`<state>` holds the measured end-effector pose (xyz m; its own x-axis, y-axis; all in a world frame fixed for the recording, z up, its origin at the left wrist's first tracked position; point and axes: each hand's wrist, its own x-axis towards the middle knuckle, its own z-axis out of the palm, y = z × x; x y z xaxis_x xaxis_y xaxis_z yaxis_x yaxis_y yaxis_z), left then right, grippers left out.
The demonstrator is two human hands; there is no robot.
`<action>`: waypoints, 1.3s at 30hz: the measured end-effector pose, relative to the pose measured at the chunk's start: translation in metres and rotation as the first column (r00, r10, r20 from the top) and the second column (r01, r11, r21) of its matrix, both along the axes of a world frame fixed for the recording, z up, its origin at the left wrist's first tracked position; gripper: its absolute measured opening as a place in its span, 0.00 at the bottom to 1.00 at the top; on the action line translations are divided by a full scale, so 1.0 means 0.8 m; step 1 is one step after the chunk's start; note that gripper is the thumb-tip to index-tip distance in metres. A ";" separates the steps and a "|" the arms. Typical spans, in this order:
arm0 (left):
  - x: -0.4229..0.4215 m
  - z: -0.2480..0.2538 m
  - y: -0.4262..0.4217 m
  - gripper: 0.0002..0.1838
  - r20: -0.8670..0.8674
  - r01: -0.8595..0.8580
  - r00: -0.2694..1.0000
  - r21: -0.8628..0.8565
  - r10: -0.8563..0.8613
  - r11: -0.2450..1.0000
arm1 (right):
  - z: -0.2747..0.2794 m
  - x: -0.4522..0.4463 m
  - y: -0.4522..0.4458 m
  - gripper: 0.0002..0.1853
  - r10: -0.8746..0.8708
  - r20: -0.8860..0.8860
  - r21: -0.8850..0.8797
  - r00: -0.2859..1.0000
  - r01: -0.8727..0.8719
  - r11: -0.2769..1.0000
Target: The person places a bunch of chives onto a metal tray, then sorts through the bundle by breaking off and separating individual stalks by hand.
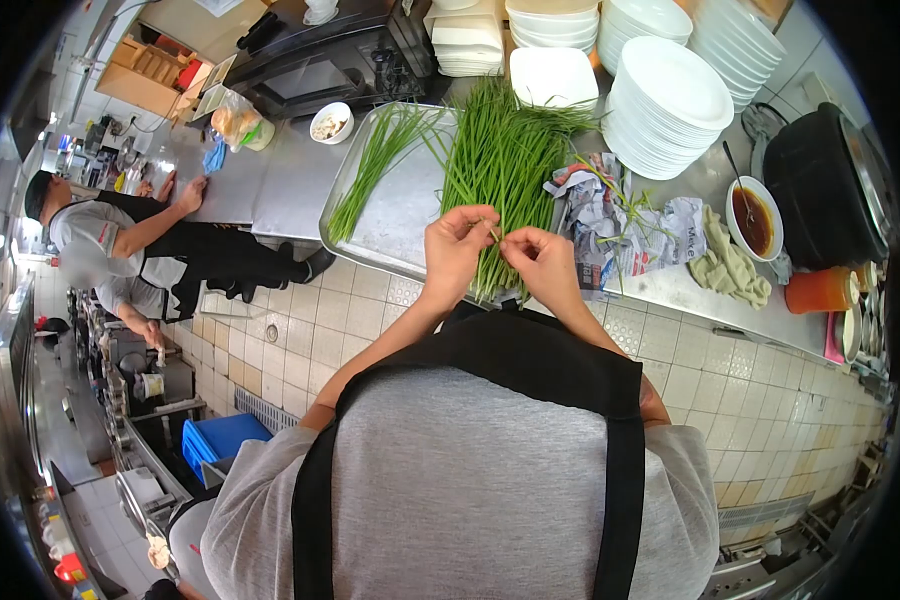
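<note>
My left hand point(456, 250) and my right hand point(543, 263) are close together, fingertips pinched on a thin green chive stalk point(496, 234) between them. Below my hands lies a large heap of long green chives point(505, 150), spread over the right part of a metal tray point(385, 225). A smaller bunch of chives point(375, 172) rests apart on the tray's left side. Right of the heap, crumpled newspaper point(638, 235) carries loose green and yellowish scraps.
Stacked white plates point(665, 105) and square dishes point(553, 78) stand behind. At right are a bowl of brown sauce point(756, 218), a cloth point(728, 265) and a black cooker point(825, 185). A small white bowl point(331, 123) sits left. Co-workers point(120, 235) stand at the far left.
</note>
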<state>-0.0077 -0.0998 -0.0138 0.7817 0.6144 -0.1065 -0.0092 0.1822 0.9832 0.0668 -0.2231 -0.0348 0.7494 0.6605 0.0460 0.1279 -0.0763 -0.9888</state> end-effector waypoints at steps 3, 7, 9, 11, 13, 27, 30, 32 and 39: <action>0.000 0.002 0.002 0.06 0.050 -0.058 0.997 -0.060 0.061 0.997 | -0.003 0.005 -0.003 0.07 -0.039 0.027 -0.025 0.999 0.039 0.999; 0.002 -0.008 0.027 0.11 0.114 -0.221 0.965 -0.121 0.234 0.968 | -0.004 0.008 -0.005 0.07 -0.017 0.060 -0.012 0.998 0.018 1.000; -0.001 -0.014 0.051 0.14 0.136 -0.297 0.939 -0.149 0.317 0.943 | -0.006 0.010 -0.009 0.07 -0.014 0.088 0.027 0.996 0.012 1.000; -0.003 -0.019 0.076 0.18 0.068 -0.376 0.919 -0.139 0.388 0.916 | -0.013 0.013 -0.011 0.06 0.001 0.055 0.044 0.999 -0.003 0.999; -0.008 -0.021 0.091 0.19 0.018 -0.422 0.904 -0.118 0.427 0.899 | -0.011 0.013 -0.010 0.06 0.014 0.075 0.053 0.997 -0.018 0.998; -0.005 -0.013 0.017 0.09 -0.030 0.100 0.992 -0.364 -0.119 0.926 | -0.017 0.007 -0.009 0.06 0.222 0.313 -0.181 0.924 -0.171 0.968; -0.003 -0.014 0.017 0.09 -0.024 0.130 0.989 -0.359 -0.148 0.924 | -0.032 0.009 -0.008 0.05 0.146 0.149 -0.081 0.978 -0.135 0.987; -0.002 -0.018 0.020 0.09 0.036 0.119 0.993 -0.383 -0.113 0.916 | -0.035 0.018 -0.008 0.05 0.077 -0.268 -0.014 0.960 -0.084 0.996; 0.001 -0.019 0.024 0.11 0.142 0.017 0.989 -0.435 0.050 0.900 | -0.033 0.027 -0.012 0.06 0.095 -0.667 0.133 0.739 -0.007 0.991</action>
